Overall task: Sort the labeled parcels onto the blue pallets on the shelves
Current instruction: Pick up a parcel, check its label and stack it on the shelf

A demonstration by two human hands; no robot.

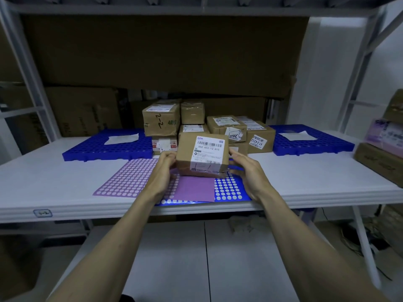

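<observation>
I hold a small brown parcel (pixel 201 154) with a white barcode label between both hands, just above the front middle of the white shelf (pixel 54 184). My left hand (pixel 162 173) grips its left side and my right hand (pixel 250 173) grips its right side. Under the parcel lie a purple dotted sheet (pixel 128 179) and a blue dotted sheet (pixel 229 188). Behind it stands a pile of several labeled parcels (pixel 226 129). One blue pallet (pixel 104 148) lies at the left, another blue pallet (pixel 309 142) at the right; each carries a white paper slip.
Large cardboard boxes (pixel 82 110) fill the back of the shelf under a wide cardboard sheet. More boxes (pixel 383 153) are stacked at the right end. White shelf posts stand at both sides. A small tag (pixel 43 213) sits on the shelf's front edge.
</observation>
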